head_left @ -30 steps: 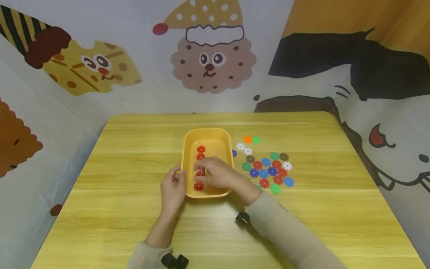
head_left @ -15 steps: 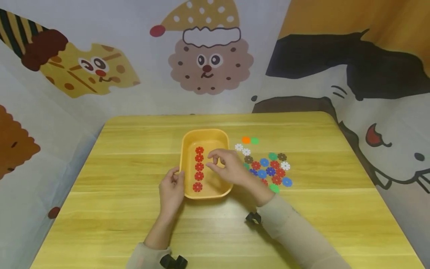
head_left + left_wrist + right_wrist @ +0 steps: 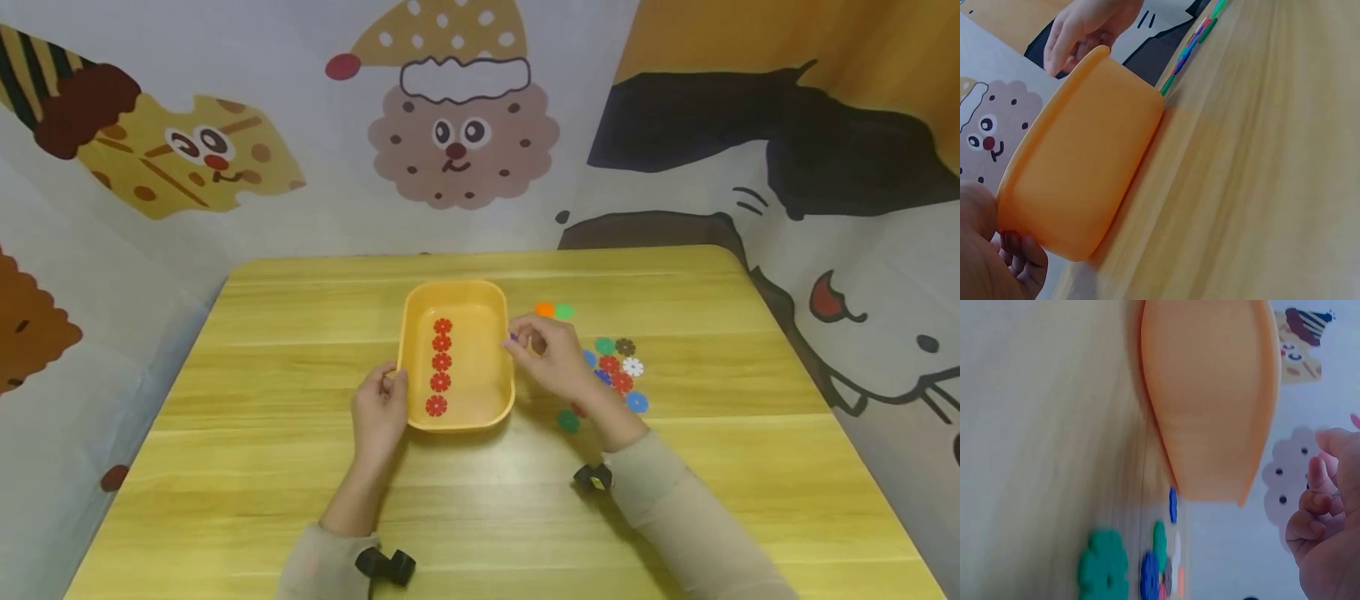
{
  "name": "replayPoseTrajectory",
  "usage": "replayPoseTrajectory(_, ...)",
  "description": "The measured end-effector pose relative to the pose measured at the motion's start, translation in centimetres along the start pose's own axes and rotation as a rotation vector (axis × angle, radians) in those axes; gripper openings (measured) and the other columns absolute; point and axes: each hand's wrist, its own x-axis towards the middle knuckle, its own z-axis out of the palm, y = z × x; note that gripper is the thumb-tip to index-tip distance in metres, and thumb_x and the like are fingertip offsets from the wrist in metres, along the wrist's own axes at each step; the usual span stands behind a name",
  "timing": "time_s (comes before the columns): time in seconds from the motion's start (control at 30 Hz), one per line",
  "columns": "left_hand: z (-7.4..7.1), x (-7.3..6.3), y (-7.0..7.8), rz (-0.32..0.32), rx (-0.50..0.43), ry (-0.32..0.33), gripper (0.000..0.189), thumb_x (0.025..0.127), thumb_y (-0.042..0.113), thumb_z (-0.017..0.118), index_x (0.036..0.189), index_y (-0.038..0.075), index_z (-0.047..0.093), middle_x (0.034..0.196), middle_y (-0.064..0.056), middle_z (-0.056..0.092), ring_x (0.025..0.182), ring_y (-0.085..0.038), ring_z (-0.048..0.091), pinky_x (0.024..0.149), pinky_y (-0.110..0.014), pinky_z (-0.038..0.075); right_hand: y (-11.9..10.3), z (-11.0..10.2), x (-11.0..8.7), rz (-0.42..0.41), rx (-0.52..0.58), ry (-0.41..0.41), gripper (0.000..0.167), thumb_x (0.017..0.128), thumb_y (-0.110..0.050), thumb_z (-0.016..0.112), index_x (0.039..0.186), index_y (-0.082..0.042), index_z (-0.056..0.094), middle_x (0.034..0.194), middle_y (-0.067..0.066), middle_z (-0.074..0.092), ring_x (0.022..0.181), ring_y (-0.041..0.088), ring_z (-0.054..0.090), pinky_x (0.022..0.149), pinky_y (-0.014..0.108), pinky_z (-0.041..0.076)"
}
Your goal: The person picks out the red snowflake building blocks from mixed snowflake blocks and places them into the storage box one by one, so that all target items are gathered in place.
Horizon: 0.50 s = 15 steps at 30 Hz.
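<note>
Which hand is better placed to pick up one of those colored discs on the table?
Probably the right hand: it hovers beside the yellow tray, close to the loose discs, while the left hand holds the tray's opposite side, farther from them.

A yellow wood-grain table (image 3: 480,517) is occupied centrally by a yellow rectangular plastic tray (image 3: 477,358); flat, notched, multicoloured discs (image 3: 622,382) are scattered towards the right edge, an orange disc (image 3: 543,309) being placed nearer the far edge.

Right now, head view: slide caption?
Left hand holds the tray, five red discs lined up inside; right hand hovers by its right rim.
</note>
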Motion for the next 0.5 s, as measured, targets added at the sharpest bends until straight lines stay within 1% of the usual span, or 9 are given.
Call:
replayPoseTrajectory(0.13,0.1,0.9,0.1,0.012,0.002,0.004,0.029,0.101,0.015,0.061,0.123,-0.003,0.066,0.075,-0.010,0.059,0.059,-0.017,0.052,0.049,-0.022,0.045,0.6,-1.3,-0.2,0.054,-0.033,0.019,0.015,0.093,-0.011,0.074,0.103,-0.001,0.069,0.076,-0.003,0.060,0.057,0.012,0.044,0.051,0.024,0.038)
replayPoseTrajectory(0.23,0.3,1.4,0.1,0.025,0.006,0.005,0.029,0.101,0.014,0.062,0.122,-0.004,0.067,0.075,-0.011,0.060,0.058,-0.016,0.052,0.049,-0.022,0.045,1.2,-2.1,-0.4,0.093,-0.039,0.025,0.016,0.093,-0.011,0.074,0.104,-0.001,0.070,0.077,-0.002,0.060,0.060,0.014,0.048,0.053,0.025,0.041)
replayPoseTrajectory(0.3,0.4,1.7,0.1,0.035,0.016,0.008,0.029,0.101,0.014,0.062,0.122,-0.005,0.067,0.075,-0.011,0.060,0.057,-0.016,0.052,0.048,-0.021,0.045,1.5,-2.5,-0.6,0.115,-0.044,0.018,0.018,0.093,-0.012,0.074,0.105,0.001,0.069,0.078,-0.001,0.061,0.060,0.015,0.049,0.053,0.025,0.043)
replayPoseTrajectory(0.4,0.6,2.0,0.2,0.041,0.028,0.011,0.029,0.101,0.015,0.062,0.122,-0.005,0.067,0.074,-0.011,0.060,0.057,-0.016,0.051,0.047,-0.021,0.044,2.1,-3.2,-0.8,0.127,-0.074,0.002,0.021,0.094,-0.014,0.074,0.107,0.001,0.070,0.080,0.000,0.063,0.062,0.016,0.052,0.055,0.025,0.045)
replayPoseTrajectory(0.5,0.8,2.3,0.3,0.024,0.033,0.009,0.029,0.102,0.016,0.061,0.123,-0.003,0.067,0.074,-0.010,0.059,0.057,-0.016,0.051,0.047,-0.021,0.043,2.5,-3.8,-1.1,0.150,-0.101,-0.020,0.019,0.094,-0.016,0.074,0.106,-0.001,0.070,0.082,0.001,0.063,0.065,0.016,0.054,0.057,0.026,0.047)
